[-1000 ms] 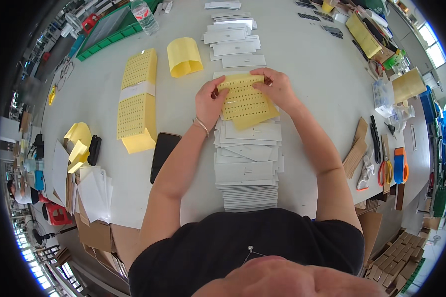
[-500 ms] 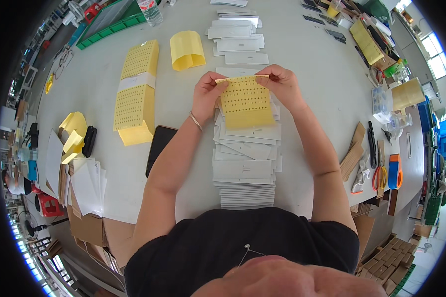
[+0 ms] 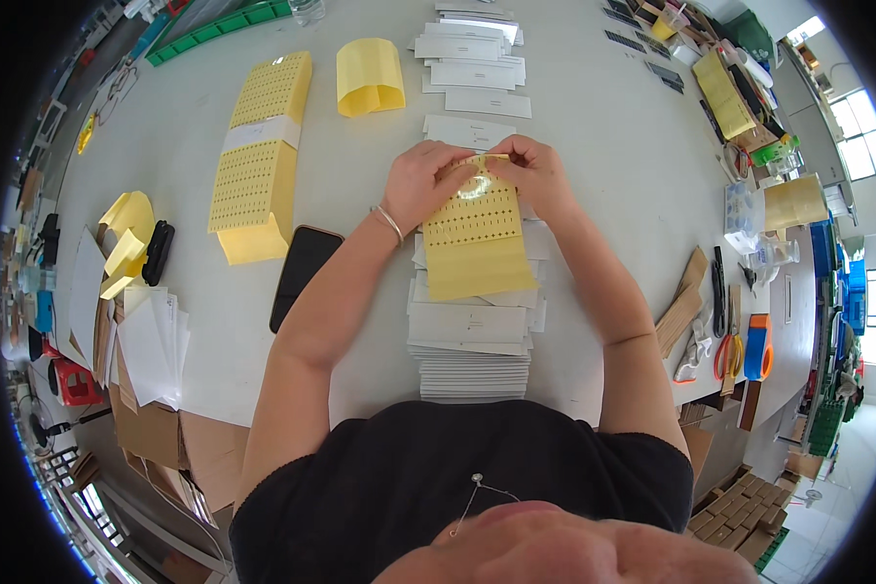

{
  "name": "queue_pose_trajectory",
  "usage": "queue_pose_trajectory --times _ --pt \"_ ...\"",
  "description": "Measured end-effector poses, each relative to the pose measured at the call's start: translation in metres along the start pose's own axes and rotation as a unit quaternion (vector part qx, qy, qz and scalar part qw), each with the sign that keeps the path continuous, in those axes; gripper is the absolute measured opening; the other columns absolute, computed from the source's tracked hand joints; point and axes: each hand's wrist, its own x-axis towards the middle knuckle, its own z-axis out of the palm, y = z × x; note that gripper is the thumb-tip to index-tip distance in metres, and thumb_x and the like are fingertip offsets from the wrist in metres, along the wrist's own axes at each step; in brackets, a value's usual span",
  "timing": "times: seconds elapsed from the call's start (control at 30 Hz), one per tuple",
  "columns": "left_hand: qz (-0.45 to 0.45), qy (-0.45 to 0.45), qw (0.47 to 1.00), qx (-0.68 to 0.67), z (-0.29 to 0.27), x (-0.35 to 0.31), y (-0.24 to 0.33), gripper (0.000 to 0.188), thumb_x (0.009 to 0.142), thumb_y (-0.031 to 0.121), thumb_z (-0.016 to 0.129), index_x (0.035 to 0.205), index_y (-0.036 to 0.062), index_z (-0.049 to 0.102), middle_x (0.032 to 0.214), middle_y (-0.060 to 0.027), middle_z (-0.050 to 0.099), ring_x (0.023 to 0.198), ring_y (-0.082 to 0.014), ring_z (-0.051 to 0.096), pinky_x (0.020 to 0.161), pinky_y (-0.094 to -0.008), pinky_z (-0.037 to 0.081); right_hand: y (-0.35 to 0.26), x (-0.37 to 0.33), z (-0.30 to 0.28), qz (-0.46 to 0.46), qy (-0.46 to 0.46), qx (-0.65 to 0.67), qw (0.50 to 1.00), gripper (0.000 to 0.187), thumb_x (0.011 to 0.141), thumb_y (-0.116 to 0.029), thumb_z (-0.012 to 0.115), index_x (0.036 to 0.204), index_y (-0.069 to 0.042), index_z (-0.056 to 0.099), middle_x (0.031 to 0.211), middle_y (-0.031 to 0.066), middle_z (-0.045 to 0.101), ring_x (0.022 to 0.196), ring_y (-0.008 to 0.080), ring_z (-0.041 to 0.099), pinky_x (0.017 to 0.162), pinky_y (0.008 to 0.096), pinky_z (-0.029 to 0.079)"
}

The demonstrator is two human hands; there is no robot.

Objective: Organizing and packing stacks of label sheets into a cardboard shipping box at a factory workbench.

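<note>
Between my two hands hangs a yellow sheet (image 3: 472, 224) with rows of small dark marks on its upper part and a plain lower part. My left hand (image 3: 432, 181) pinches its top edge near the middle. Close beside it, my right hand (image 3: 529, 175) pinches the same edge, the fingers of both hands nearly meeting. The sheet lies over a line of overlapping white cards (image 3: 465, 323), hiding several of them. Closest to my body these cards form a tight row, and more white cards (image 3: 469, 73) continue beyond my hands.
Left of my hands lie a long yellow sheet stack with a white band (image 3: 253, 175), a curled yellow sheet (image 3: 370, 78) and a black phone (image 3: 304, 277). Farther left are a black stapler (image 3: 159, 253) and white papers (image 3: 154, 346). Scissors (image 3: 727, 355) and a tape roll (image 3: 758, 347) lie right.
My hands have come together along the sheet's top edge, the right one moving left. The sheet's lower end now reaches nearer my body. The whole view has shifted slightly.
</note>
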Motion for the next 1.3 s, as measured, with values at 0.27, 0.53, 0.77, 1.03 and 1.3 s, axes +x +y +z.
queue_pose_trajectory --times 0.27,0.53,0.77,1.03,1.3 --pt "-0.171 -0.068 0.98 -0.081 0.0 0.002 -0.004 0.022 0.085 0.028 0.067 0.085 0.0053 0.068 0.072 -0.007 0.065 0.066 -0.0223 0.061 0.062 -0.0335 0.049 -0.01 -0.002 -0.004 0.004 0.0 -0.046 0.999 0.014 0.09 -0.008 0.064 0.102 -0.003 0.07 0.081 -0.0007 0.063 0.068 0.0052 0.054 0.06 0.0225 0.046" --pt "-0.165 -0.083 0.979 -0.088 -0.004 0.001 -0.005 0.021 0.085 0.023 0.068 0.087 0.0016 0.068 0.067 -0.0056 0.062 0.058 -0.0122 0.055 0.058 -0.0276 0.046 -0.018 -0.004 -0.018 -0.261 0.003 -0.357 0.897 0.012 0.084 -0.003 0.067 0.095 -0.005 0.07 0.083 0.0061 0.065 0.071 0.0169 0.06 0.061 0.0261 0.049" --pt "-0.178 -0.101 0.975 -0.085 -0.007 0.005 0.0 0.024 0.085 0.027 0.065 0.086 0.0028 0.068 0.074 -0.0081 0.066 0.065 -0.0212 0.061 0.063 -0.0326 0.049 -0.016 -0.001 -0.02 -0.406 0.013 -0.428 0.808 0.005 0.079 -0.009 0.071 0.082 -0.011 0.067 0.082 -0.0004 0.063 0.074 0.0207 0.061 0.063 0.0327 0.052" --pt "-0.174 -0.081 0.977 -0.092 -0.006 0.002 -0.006 0.024 0.085 0.028 0.064 0.083 0.0038 0.067 0.073 -0.008 0.066 0.066 -0.0232 0.061 0.064 -0.0345 0.048 -0.008 0.054 -0.034 -0.255 0.029 -0.279 0.925 0.006 0.083 -0.008 0.069 0.088 -0.005 0.068 0.098 0.0053 0.064 0.092 0.0221 0.061 0.076 0.0324 0.049" --pt "-0.155 -0.115 0.98 -0.051 -0.005 0.005 -0.002 0.025 0.087 0.03 0.063 0.082 0.0055 0.067 0.073 -0.0077 0.065 0.068 -0.0246 0.062 0.065 -0.0365 0.048 0.036 0.134 -0.046 -0.084 0.073 -0.41 0.905 0.012 0.083 -0.022 0.067 0.088 -0.012 0.072 0.104 0.0053 0.064 0.096 0.0263 0.06 0.081 0.0347 0.048"
